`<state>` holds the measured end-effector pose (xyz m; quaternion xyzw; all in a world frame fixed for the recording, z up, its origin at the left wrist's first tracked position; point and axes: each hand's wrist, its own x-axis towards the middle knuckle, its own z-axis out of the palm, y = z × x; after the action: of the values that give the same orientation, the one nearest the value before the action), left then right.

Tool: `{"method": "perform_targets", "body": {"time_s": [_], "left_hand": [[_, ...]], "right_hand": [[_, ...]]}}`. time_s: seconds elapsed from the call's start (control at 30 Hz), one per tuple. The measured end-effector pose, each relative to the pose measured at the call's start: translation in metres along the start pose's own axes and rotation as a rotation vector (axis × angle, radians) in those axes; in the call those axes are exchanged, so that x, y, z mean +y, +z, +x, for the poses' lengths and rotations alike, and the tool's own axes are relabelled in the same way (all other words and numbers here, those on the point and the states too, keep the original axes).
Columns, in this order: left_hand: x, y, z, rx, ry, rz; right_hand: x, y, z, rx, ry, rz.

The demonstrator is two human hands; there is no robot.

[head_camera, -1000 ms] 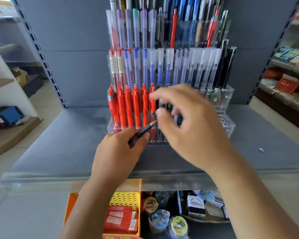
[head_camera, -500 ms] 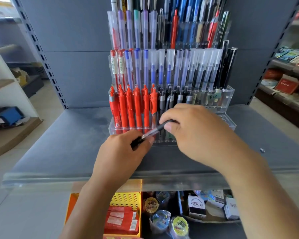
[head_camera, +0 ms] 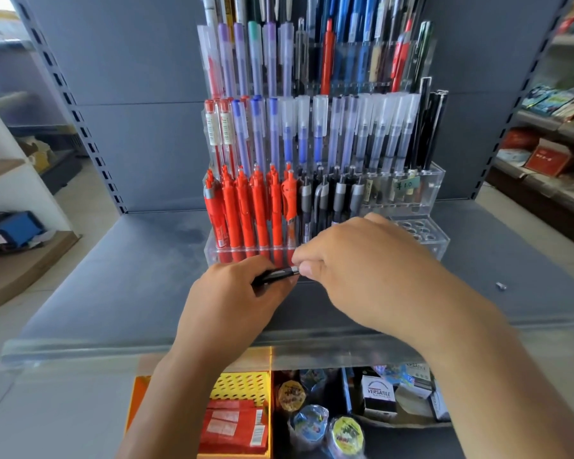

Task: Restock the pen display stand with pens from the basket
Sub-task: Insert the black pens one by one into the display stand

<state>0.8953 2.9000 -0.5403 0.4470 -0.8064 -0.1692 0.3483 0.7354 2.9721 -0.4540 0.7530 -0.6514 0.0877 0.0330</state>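
Leftmost, the grey shelf (head_camera: 106, 260), and under its front edge a yellow basket (head_camera: 242, 385) with red packets (head_camera: 232, 425) inside. Above that, left hand (head_camera: 236, 299), knuckles up, fingers curled round a black pen (head_camera: 275, 275), held just in front of the lowest tier of the pen display stand (head_camera: 434, 193). Pen nearly level, dark barrel mostly buried in the fist, silvery end poking out to the right (one pen or several in that fist: impossible to tell). Behind, upright in the stand's front rows: red pens (head_camera: 246, 210) first, then black and grey pens (head_camera: 328, 200). Next, right hand (head_camera: 362, 276), palm down, thumb and forefinger pinched on the pen's silvery end, remaining fingers loosely bent over the front row. Both hands on the same pen, fingertips almost touching, pen outside the stand. Past the right hand, open round holes (head_camera: 411, 226) in the lowest tier.
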Motion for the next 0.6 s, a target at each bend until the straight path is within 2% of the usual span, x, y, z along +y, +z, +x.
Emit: {"method": "perform_targets", "body": {"time_s": [0.13,0.2,0.33,0.4,0.5,0.6], "left_hand": [[-0.001,0.001,0.001,0.032,-0.074,0.02],[-0.001,0.001,0.001,0.039,-0.085,0.002],[0.0,0.002,0.001,0.04,-0.085,0.003],[0.001,0.002,0.002,0.041,-0.084,0.0],[0.002,0.002,0.002,0.041,-0.082,0.007],[0.003,0.002,0.002,0.038,-0.075,0.016]], "right_hand": [[0.013,-0.018,-0.01,0.074,0.068,0.057],[0.027,-0.028,-0.013,0.141,0.135,0.225],[0.056,-0.03,-0.016,0.557,0.162,0.615],[0.065,-0.022,-0.012,0.699,0.182,0.757],[0.071,-0.01,-0.005,0.773,0.209,0.905],[0.069,0.003,0.001,0.822,0.2,0.949]]}}
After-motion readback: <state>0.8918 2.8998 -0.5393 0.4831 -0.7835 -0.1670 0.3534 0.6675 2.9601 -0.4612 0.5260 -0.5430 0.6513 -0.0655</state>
